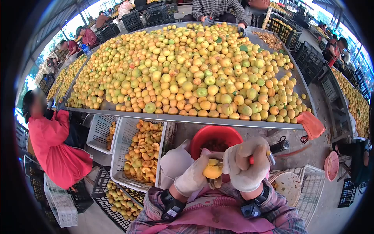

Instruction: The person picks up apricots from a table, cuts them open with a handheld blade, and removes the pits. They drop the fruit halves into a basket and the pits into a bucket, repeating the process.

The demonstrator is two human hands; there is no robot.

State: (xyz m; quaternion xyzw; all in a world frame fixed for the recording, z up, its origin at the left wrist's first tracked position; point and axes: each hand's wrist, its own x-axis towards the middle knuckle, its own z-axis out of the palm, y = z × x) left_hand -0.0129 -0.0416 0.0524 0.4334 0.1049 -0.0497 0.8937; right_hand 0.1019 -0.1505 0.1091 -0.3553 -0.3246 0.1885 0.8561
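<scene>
My left hand [193, 175], in a pale work glove, holds a yellow apricot [212, 169] between its fingers, low in front of my apron. Close on its right, my right hand [248, 162], also gloved, is closed round a small hand tool [271, 157] with a silvery metal end and a bit of red. Most of this tool is hidden by the fingers. Just beyond both hands stands a red bucket [198, 139] with dark bits in its bottom. A big heap of whole apricots [187, 85] covers the metal-edged table [187, 119] ahead.
Left of me, a white crate [119, 156] holds apricot halves [143, 152]; a black crate [102, 187] has more apricots. A white bucket [288, 186] stands at right. An orange bag [311, 125] hangs at the table corner. Other people sit across the table and at left.
</scene>
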